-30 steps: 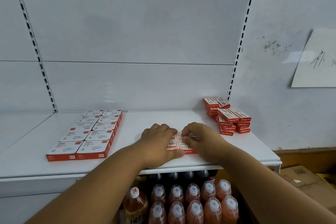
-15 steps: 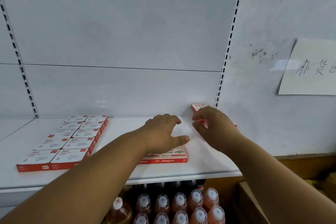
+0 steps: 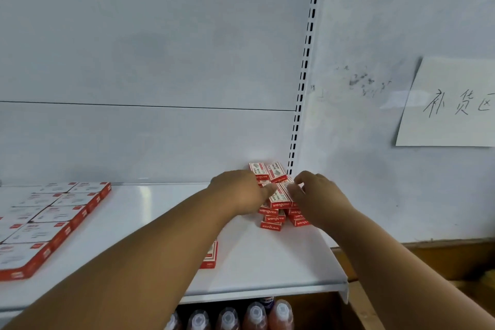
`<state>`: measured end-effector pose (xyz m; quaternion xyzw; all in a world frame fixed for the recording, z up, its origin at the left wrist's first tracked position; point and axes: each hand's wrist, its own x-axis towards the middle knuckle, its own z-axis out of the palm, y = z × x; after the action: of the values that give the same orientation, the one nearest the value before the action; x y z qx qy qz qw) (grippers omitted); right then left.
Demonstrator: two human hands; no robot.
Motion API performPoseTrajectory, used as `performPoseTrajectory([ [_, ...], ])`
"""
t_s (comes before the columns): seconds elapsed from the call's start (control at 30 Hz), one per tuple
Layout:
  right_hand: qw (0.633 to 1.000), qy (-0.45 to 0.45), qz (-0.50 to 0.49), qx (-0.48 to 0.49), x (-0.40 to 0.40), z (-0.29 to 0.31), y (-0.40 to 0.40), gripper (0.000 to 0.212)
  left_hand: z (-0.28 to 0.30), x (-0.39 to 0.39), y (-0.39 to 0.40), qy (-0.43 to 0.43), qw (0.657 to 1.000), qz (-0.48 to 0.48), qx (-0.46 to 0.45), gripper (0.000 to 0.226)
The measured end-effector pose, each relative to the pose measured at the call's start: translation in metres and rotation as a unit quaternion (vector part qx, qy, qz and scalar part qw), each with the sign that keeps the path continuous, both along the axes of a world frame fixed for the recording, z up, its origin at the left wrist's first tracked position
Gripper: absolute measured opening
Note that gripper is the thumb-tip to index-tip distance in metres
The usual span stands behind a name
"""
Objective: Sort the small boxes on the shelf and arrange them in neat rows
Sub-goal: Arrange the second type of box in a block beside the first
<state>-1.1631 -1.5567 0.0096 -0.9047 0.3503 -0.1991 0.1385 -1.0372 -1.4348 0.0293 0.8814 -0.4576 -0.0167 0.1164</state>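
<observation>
Since the earlier frame, both hands have been carried from the shelf's front edge to the loose pile of small boxes [image 3: 276, 195] at the back right corner. The left hand [image 3: 238, 191] is laid against the pile's left side with its thumb touching a top box [image 3: 280, 197]; whether that box is pinched or only pressed cannot be told. The right hand [image 3: 314, 193] is curled at the box's right edge and appears to be gripping it, though the fingertips are partly hidden and blurred. The pile itself is stacked crookedly, several layers high, just beside the slotted upright [image 3: 300, 104].

Further out on the shelf [image 3: 267, 262], one placed box [image 3: 211, 256] is seen near the front, mostly hidden behind the left forearm. Well apart, at the left, two neat rows of larger flat boxes [image 3: 51, 220] are laid out. Bottles [image 3: 254, 316] are stored on the level below. A handwritten paper sign [image 3: 452, 104] is fixed to the wall at right.

The step in hand is judged to be picking boxes off the pile. Next, a firm pinch on the top box would be needed, a lift clear of the stack without toppling it, then placement flush beside the placed box at the front.
</observation>
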Motion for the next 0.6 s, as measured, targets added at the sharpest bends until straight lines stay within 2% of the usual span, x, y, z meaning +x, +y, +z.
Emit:
performPoseTrajectory([
  [0.1, 0.999, 0.004, 0.011, 0.038, 0.001, 0.001, -0.004, 0.033, 0.001, -0.005, -0.009, 0.078, 0.997, 0.008, 0.0, 0.043],
  [0.2, 0.999, -0.007, 0.014, 0.041, 0.0, 0.004, -0.009, 0.031, 0.003, -0.005, -0.01, 0.096, 0.995, 0.029, -0.028, 0.024],
  [0.3, 0.998, -0.01, 0.018, 0.065, 0.001, 0.007, -0.01, 0.034, 0.004, -0.005, -0.006, 0.093, 0.993, 0.049, -0.056, 0.024],
  [0.37, 0.996, -0.019, 0.026, 0.084, 0.001, 0.008, -0.01, 0.038, 0.004, -0.006, -0.002, 0.127, 0.986, 0.057, -0.095, 0.021],
  [0.47, 0.99, -0.063, 0.035, 0.122, 0.0, 0.01, -0.01, 0.04, 0.003, -0.008, 0.003, 0.17, 0.968, 0.066, -0.174, 0.027],
  [0.6, 0.963, -0.152, 0.057, 0.213, -0.001, 0.01, -0.009, 0.034, 0.004, -0.011, 0.01, 0.249, 0.934, 0.07, -0.245, 0.008],
])
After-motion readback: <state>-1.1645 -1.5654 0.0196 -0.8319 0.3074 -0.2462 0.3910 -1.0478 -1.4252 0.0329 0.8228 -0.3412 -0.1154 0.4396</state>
